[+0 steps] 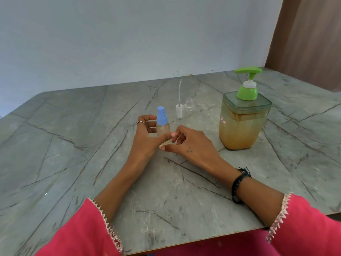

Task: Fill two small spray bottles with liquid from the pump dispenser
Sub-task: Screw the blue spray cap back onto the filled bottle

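While steadying: I am cupping the small clear blue-capped spray bottle (163,126) mid-table with my left hand (147,139), thumb across it.
Right hand (188,143): loosely curled, touching, holding nothing.
Tipping risk: I am risking knocking the uncapped empty clear bottle (189,109) behind.
Dispenser: the green-pump amber jar (243,119) is standing toward the right edge.

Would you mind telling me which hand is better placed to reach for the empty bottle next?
The right hand, probably. The empty bottle stands toward the pump dispenser, on the right hand's side, and its fingers hold nothing. The left hand grips the blue-capped bottle.
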The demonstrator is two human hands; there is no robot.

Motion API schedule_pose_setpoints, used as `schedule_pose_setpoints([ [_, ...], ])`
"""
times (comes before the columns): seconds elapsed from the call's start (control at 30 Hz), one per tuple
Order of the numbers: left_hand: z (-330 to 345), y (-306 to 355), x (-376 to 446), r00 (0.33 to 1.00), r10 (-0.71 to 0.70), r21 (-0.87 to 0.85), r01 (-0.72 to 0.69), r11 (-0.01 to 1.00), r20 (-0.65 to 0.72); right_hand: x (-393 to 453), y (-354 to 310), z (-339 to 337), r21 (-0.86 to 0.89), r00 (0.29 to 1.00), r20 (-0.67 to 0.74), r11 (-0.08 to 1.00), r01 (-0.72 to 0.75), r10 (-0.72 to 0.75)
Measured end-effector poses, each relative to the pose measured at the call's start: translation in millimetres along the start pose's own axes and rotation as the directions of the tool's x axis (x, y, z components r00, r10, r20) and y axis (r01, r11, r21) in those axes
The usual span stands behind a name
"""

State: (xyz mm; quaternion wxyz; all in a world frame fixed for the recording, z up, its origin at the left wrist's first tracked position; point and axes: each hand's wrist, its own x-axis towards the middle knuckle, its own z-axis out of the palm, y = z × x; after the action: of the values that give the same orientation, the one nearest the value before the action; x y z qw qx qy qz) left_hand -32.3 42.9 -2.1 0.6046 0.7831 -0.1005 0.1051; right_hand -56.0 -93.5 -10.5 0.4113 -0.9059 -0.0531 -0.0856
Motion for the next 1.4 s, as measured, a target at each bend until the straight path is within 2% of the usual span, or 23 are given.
schedule_pose_setpoints([
  [0.17,-12.8,1.9,9.6,0.997,-0.032,0.000,0.032,0.999,0.071,4.5,0.8,1.4,-0.025,1.000,-0.007,0.999,0.027,-0.027],
  [0.37,-17.2,-2.8,13.4,0.997,-0.014,0.115,0.006,0.993,0.076,12.8,3.7,2.7,-0.047,0.998,-0.022,0.997,0.055,-0.056],
  [0.6,-21.0,-11.9,16.3,0.999,-0.018,0.131,0.023,0.991,-0.042,20.7,1.8,5.9,-0.095,0.993,-0.022,0.989,0.116,-0.119],
  [0.9,-20.6,-16.5,13.0,0.996,-0.018,0.132,0.030,0.991,-0.089,22.0,7.4,9.1,-0.129,0.968,0.047,0.960,0.250,-0.246],
  [1.2,-20.7,-14.7,10.3,0.992,-0.010,0.180,0.033,0.983,-0.129,24.5,7.9,13.8,-0.259,0.943,0.087,0.907,0.333,-0.321],
  [1.4,-20.9,-14.6,8.1,0.992,0.020,0.204,0.006,0.979,-0.124,24.5,7.4,15.6,-0.405,0.933,0.139,0.841,0.359,-0.331],
])
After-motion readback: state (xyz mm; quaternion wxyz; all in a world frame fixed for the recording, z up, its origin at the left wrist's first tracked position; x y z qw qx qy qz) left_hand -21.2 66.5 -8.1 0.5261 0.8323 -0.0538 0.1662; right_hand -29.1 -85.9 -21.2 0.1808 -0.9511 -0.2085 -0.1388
